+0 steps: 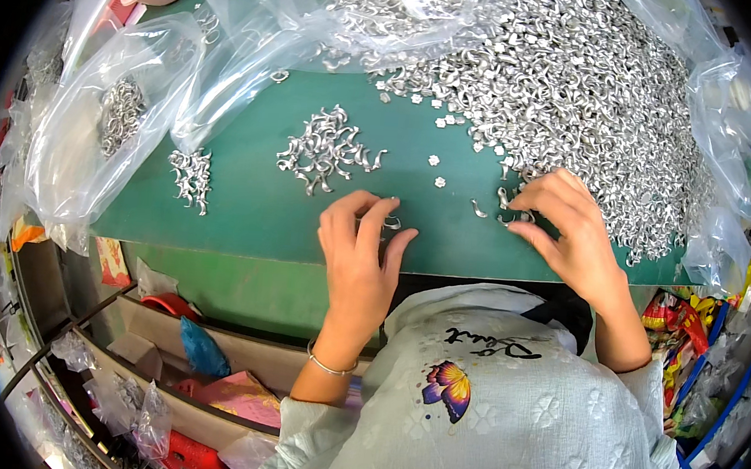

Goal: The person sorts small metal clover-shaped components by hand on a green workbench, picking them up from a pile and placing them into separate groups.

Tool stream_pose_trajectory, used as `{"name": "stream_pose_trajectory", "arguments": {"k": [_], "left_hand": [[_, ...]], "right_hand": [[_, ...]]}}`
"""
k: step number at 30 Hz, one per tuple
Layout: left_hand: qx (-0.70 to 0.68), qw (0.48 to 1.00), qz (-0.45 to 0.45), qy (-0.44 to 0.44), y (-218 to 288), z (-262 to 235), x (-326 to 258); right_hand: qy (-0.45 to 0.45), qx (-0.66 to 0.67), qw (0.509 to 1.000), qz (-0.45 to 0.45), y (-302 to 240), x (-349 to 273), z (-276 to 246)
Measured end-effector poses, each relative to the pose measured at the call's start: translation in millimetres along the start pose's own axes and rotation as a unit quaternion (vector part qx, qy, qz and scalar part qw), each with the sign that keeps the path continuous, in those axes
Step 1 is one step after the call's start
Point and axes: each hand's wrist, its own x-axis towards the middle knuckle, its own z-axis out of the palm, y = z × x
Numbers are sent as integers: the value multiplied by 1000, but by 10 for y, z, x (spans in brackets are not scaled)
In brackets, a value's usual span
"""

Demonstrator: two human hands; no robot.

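Observation:
My left hand [359, 246] arches low over the green tabletop with fingers curved and the thumb apart from the index finger. A small curved silver metal piece [391, 223] shows in the gap under them; part of it is hidden. At the near edge of the big heap, my right hand [574, 232] has its thumb and fingertips closed around a small curved metal piece [527, 217]. Another curved piece [478, 208] lies just left of those fingertips. Beyond my left hand is a loose pile of curved pieces [329, 150].
A large heap of silver metal pieces [580, 101] covers the far right of the table [245, 215]. A smaller cluster [191, 178] lies at left, beside a clear plastic bag [117, 152] with pieces inside. Flower-shaped bits [434, 161] are scattered mid-table. Below the edge is an open drawer [246, 427].

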Motion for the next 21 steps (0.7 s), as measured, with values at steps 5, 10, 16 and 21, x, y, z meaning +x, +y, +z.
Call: {"name": "stream_pose_trajectory", "arguments": {"k": [5,10,16,21], "left_hand": [[93,993,35,-64,17,-51,49],[46,997,27,-51,-31,-42,26],[59,997,25,-50,-21,-77,0],[51,997,25,-52,-28,-74,16]], "right_hand": [[-17,-118,993,-23,-72,-118,119],[37,-109,992,-52,-188,-2,305],[17,-88,996,27,-148,2,111],[69,-118,991,-3,-189,157,364]]}}
